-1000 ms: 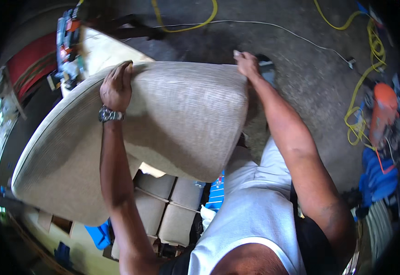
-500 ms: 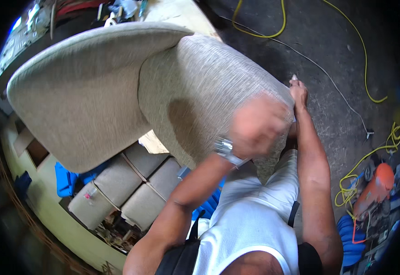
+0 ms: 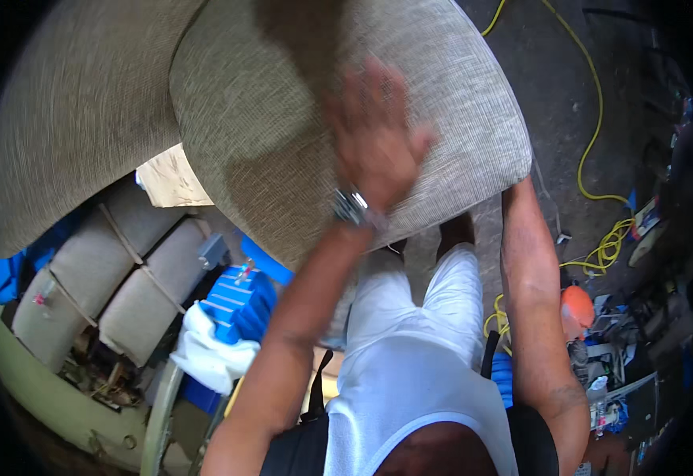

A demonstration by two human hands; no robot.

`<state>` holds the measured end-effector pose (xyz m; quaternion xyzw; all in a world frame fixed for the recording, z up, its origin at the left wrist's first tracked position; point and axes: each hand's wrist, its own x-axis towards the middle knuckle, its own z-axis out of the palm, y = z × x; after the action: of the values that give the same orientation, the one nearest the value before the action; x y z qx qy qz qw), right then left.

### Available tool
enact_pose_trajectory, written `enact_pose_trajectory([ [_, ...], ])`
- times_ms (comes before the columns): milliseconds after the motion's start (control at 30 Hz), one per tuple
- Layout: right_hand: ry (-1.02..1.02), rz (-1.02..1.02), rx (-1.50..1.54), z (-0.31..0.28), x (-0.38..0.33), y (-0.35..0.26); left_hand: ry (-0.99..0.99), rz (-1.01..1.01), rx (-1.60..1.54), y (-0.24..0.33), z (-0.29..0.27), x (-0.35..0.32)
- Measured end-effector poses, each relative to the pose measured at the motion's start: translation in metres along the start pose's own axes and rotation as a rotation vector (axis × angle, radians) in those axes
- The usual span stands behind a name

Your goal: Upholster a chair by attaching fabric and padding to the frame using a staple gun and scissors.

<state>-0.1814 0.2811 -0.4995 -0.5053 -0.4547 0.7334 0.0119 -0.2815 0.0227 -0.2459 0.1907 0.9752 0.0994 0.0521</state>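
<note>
Left hand (image 3: 378,139) palm down, fingers spread, gripping nothing, on or just above beige seat (image 3: 473,103) ahead of torso (image 3: 418,381). Right arm (image 3: 535,278) extended; right hand (image 3: 518,189) mostly hidden at seat's near right corner, grip unclear, cannot tell

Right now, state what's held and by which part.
Cannot tell: right hand hidden beneath the right corner of the padded seat; open left hand over it.

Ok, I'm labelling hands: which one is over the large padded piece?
The left hand, metal watch at its wrist; the right hand is hidden behind the large padded piece.
</note>
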Motion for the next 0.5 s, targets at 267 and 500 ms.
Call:
enact_pose_trajectory([
  [267, 0.247, -0.503, -0.807, 0.017, -0.078, -0.139, 0.022, 0.084, -0.172, 0.021, 0.003, -0.100],
  [500, -1.031, -1.290, -1.363, 0.245, -0.254, -0.188, 0.021, 0.089, -0.277, 0.018, 0.022, -0.109],
])
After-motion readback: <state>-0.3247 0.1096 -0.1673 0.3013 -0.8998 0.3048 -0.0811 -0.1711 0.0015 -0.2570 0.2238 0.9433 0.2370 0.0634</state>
